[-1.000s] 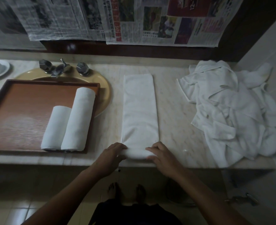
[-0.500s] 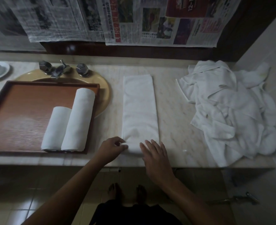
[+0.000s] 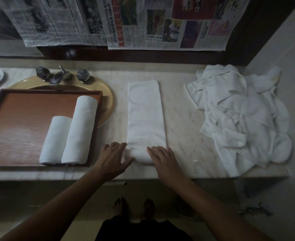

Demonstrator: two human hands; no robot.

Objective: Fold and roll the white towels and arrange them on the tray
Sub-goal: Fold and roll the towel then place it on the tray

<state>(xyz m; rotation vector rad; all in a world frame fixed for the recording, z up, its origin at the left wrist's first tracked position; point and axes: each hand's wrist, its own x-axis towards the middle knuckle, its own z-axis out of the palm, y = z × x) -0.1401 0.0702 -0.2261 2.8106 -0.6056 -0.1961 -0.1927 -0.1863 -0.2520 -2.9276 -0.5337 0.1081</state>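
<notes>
Newspaper sheets [image 3: 143, 23] are hanging over the wall behind a pale marble bench [image 3: 186, 119]. At our left a brown wooden tray [image 3: 21, 119] is sitting across a yellow sink [image 3: 106, 105], just below the metal faucet [image 3: 59, 76]. Two rolled white towels are lying in the tray, touching side by side against its right wall: a shorter roll [image 3: 55, 140] on the left and a longer roll [image 3: 79, 129] on the right.

We are working on a folded towel [image 3: 145, 117], which is lying on the bench as a long narrow strip between the tray and a loose heap of white towels [image 3: 238, 119] at the right. Its near end is curling up into a small, soft roll by the bench edge, while the far part is lying flat and smooth.

Our left hand [image 3: 112, 159] is resting flat, fingers straight, against the roll's left end. Our right hand [image 3: 162, 160] is lying flat with spread fingers on the roll's right part. Neither hand is gripping anything.
</notes>
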